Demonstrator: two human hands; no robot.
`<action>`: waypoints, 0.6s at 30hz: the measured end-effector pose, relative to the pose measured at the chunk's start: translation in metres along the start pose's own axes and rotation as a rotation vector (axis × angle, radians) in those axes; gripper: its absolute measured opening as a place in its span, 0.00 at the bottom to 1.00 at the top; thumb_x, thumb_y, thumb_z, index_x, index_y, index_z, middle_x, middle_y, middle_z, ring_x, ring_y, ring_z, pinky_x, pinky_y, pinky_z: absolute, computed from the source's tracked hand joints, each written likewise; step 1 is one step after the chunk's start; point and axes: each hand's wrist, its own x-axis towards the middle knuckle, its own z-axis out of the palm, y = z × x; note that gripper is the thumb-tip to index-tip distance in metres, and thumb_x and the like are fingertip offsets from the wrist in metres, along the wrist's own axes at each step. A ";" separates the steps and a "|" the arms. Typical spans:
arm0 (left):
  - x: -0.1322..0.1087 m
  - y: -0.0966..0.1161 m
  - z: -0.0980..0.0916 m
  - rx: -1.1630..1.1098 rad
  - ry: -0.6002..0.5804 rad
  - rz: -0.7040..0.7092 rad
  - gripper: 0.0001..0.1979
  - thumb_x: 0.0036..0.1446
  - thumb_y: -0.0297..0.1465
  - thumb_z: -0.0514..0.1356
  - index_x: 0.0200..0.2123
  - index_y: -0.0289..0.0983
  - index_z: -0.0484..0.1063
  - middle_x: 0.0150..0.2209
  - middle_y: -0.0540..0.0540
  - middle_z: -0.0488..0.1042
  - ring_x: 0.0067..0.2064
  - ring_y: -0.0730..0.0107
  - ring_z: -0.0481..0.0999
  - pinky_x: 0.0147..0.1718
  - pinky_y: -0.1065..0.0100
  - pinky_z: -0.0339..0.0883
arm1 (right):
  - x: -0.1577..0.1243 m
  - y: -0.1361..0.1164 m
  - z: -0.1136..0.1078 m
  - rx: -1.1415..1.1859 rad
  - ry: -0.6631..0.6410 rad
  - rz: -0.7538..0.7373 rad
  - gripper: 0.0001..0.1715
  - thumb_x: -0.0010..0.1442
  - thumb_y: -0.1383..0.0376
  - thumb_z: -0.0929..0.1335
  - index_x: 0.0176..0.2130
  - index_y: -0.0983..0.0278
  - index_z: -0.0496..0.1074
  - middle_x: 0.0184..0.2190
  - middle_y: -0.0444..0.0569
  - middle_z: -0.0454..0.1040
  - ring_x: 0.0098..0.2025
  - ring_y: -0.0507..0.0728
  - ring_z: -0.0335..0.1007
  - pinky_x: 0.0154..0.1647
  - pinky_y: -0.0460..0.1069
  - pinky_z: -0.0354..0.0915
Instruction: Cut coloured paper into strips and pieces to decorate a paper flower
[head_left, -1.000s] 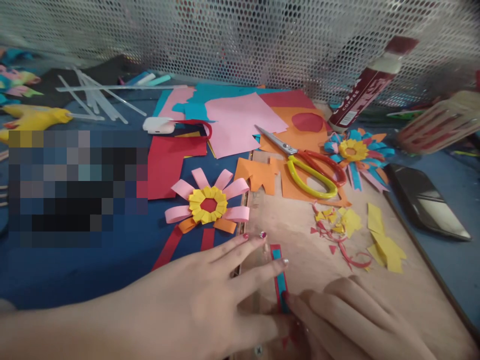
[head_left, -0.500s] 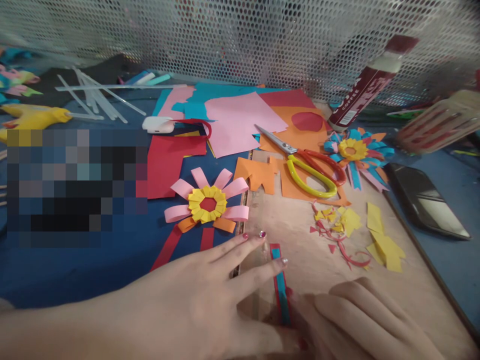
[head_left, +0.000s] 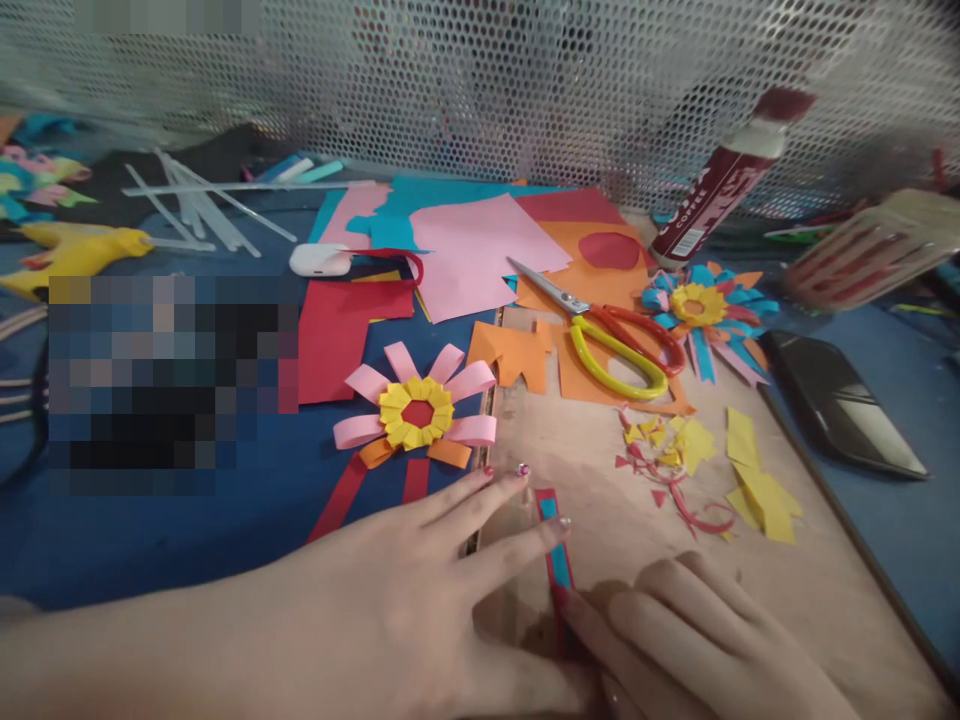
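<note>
Left hand (head_left: 405, 620) lies flat with fingers spread, grip wide and holding nothing. One fingertip presses the far part of a narrow red paper strip with a blue band down it (head_left: 553, 545). Right hand (head_left: 697, 640) is also flat-open, its fingertip pinning the strip's near end. Strip lies between both hands on the brown board (head_left: 585, 450), long axis running away from the person. Just left is a pink-petalled paper flower with yellow centre (head_left: 416, 412) on the blue table (head_left: 187, 540). Further back are yellow-handled scissors (head_left: 615, 340).
</note>
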 end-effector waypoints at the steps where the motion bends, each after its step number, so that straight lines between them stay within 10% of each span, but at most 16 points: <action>1: 0.000 0.000 -0.001 -0.007 -0.002 -0.002 0.21 0.56 0.35 0.57 0.53 0.57 0.62 0.60 0.48 0.60 0.61 0.53 0.54 0.57 0.50 0.52 | -0.001 0.000 0.002 0.015 -0.004 -0.004 0.17 0.62 0.73 0.57 0.36 0.63 0.72 0.20 0.42 0.68 0.23 0.51 0.58 0.25 0.49 0.52; 13: -0.002 -0.002 -0.011 0.124 -0.043 -0.027 0.26 0.59 0.37 0.51 0.60 0.37 0.55 0.61 0.45 0.57 0.61 0.61 0.57 0.59 0.61 0.49 | 0.016 -0.007 0.005 -0.019 0.248 0.033 0.22 0.56 0.79 0.55 0.22 0.63 0.67 0.15 0.40 0.65 0.19 0.49 0.56 0.21 0.47 0.52; 18: 0.006 -0.002 -0.001 0.215 0.011 -0.012 0.21 0.60 0.33 0.49 0.56 0.37 0.61 0.58 0.45 0.62 0.59 0.61 0.61 0.58 0.61 0.51 | 0.012 0.003 -0.008 0.046 0.042 0.020 0.16 0.57 0.74 0.60 0.30 0.60 0.73 0.19 0.40 0.67 0.21 0.48 0.60 0.22 0.45 0.57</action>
